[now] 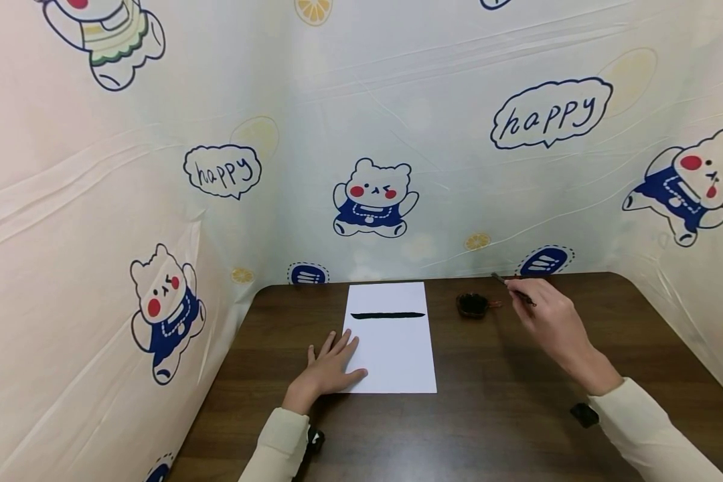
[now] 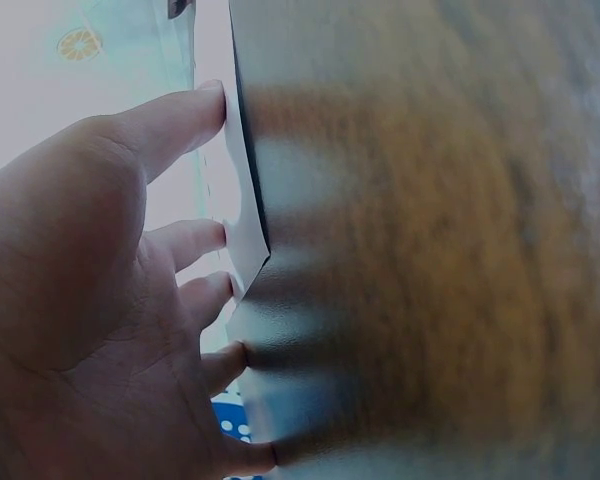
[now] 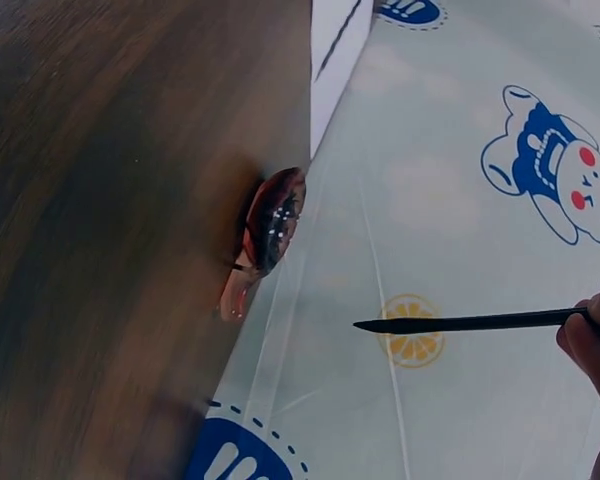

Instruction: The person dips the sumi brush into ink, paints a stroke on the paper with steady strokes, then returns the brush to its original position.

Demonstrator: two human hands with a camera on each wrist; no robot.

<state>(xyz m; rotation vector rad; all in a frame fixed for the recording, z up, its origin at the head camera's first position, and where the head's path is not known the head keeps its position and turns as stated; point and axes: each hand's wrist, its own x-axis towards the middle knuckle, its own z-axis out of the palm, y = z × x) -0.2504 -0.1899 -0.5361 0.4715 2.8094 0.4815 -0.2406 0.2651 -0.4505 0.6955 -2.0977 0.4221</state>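
A white sheet of paper [image 1: 391,358] with one thick black horizontal stroke [image 1: 388,315] lies on the table. My left hand [image 1: 328,370] rests flat at the sheet's left edge, fingers spread, thumb and some fingers on the paper. In the left wrist view the fingertips of that left hand [image 2: 110,260] meet the paper edge and the tabletop. My right hand [image 1: 548,318] pinches a thin dark ink brush [image 3: 480,323], whose pointed black tip is in the air. Beside it sits a small reddish-brown dish [image 3: 270,225] of black ink with a short handle.
The dark wooden table [image 1: 488,415] has rounded back corners. A pale curtain [image 1: 446,214] printed with bears and "happy" bubbles hangs behind and along both sides. The ink dish stands between the paper and my right hand.
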